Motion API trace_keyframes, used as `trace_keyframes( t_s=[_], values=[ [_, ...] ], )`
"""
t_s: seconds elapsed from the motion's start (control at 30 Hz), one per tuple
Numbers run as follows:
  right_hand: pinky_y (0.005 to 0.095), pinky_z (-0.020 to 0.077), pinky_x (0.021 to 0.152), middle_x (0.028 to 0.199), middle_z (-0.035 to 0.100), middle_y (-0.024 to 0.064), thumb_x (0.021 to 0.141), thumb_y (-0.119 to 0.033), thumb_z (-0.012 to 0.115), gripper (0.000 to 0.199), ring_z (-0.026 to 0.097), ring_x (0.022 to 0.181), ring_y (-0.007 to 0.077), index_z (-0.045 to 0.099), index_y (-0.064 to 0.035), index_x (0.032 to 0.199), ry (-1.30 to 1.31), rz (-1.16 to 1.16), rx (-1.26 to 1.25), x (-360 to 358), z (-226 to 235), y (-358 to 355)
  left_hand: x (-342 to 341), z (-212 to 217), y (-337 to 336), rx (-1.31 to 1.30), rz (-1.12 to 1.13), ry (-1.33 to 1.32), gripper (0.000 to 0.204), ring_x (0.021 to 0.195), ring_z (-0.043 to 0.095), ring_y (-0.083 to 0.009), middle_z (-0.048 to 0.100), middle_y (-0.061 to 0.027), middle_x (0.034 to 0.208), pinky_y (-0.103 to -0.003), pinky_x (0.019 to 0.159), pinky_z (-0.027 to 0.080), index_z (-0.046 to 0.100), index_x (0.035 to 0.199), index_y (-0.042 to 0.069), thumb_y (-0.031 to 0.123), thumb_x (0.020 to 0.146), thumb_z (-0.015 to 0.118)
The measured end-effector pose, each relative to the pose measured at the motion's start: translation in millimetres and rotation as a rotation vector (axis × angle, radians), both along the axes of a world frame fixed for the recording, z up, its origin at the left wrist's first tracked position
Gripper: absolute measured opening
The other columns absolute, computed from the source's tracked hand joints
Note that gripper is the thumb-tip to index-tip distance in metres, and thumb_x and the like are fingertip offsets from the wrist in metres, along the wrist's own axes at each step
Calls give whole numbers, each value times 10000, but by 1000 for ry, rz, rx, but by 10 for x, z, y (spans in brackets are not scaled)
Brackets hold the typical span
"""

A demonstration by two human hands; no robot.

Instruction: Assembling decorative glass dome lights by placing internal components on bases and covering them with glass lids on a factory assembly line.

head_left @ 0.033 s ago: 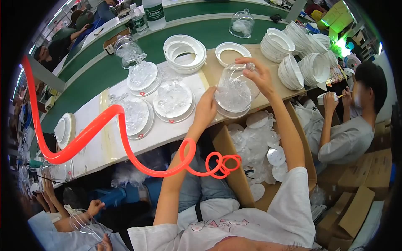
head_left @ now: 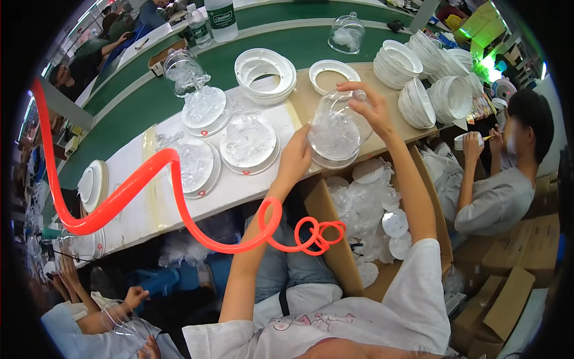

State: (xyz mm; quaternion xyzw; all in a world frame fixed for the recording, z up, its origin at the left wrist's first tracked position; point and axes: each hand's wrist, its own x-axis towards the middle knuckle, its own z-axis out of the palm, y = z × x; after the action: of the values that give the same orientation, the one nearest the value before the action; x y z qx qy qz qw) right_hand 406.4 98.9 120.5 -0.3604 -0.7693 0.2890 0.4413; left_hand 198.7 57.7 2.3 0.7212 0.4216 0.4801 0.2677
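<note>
At the table's near edge, my two hands hold a clear dome [head_left: 330, 117] with a small knob, seated on or over a round base. My left hand [head_left: 294, 157] presses its fingers against the dome's left side. My right hand [head_left: 372, 112] curves over the top right, with thumb and fingers around the knob. Crumpled clear plastic pieces [head_left: 335, 136] show through the dome. Just left of my hands stand white round bases [head_left: 246, 145] heaped with similar clear pieces. Behind the dome lies a white ring [head_left: 318, 67].
A red coiled hose [head_left: 173, 164] hangs across the left side. Stacked white rings [head_left: 263, 75] and bowl-like white parts [head_left: 397, 60] stand further back. Below the table, an open cardboard box [head_left: 431, 209] holds clear discs. Co-workers sit at right [head_left: 499, 185] and lower left [head_left: 101, 323].
Both hands keep their hold on the dome. The clear pieces inside it look slightly lower and more spread.
</note>
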Motion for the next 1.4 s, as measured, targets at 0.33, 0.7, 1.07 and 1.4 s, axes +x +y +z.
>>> trace_keyframes(
  t_s=[0.33, 0.7, 1.07, 1.4],
  values=[
    [319, 364, 960, 1112, 604, 98, 800, -283, 625, 373, 530, 1087, 208, 603, -39, 1083, -80, -201, 0, -151, 104, -110, -13, -210, 101, -189, 53, -343, 247, 940, 616, -221, 632, -144, 1018, -292, 790, 467, 625, 1021, -15, 92, 799, 618],
    [259, 440, 768, 892, 649, 66, 796, -326, 633, 323, 587, 843, 148, 641, -42, 949, -26, -339, -169, -254, 61, -13, 18, -133, 233, -513, 57, -565, 212, 814, 621, -156, 669, -89, 854, -267, 750, 462, 664, 922, -14, 81, 735, 636],
    [264, 436, 772, 881, 644, 72, 799, -300, 620, 302, 586, 840, 152, 636, -39, 951, -105, -378, -164, -251, 192, -62, 99, -127, 247, -555, 65, -589, 183, 800, 586, -123, 651, -65, 849, -256, 747, 440, 664, 900, -11, 80, 744, 634],
    [249, 422, 808, 893, 632, 46, 857, -226, 576, 251, 559, 878, 118, 624, -17, 988, -90, -342, -172, -301, 57, -25, 146, -439, 55, -174, 177, -143, 319, 1009, 535, -329, 555, -179, 1058, -379, 882, 420, 534, 1103, 16, 128, 804, 554]
  ],
)
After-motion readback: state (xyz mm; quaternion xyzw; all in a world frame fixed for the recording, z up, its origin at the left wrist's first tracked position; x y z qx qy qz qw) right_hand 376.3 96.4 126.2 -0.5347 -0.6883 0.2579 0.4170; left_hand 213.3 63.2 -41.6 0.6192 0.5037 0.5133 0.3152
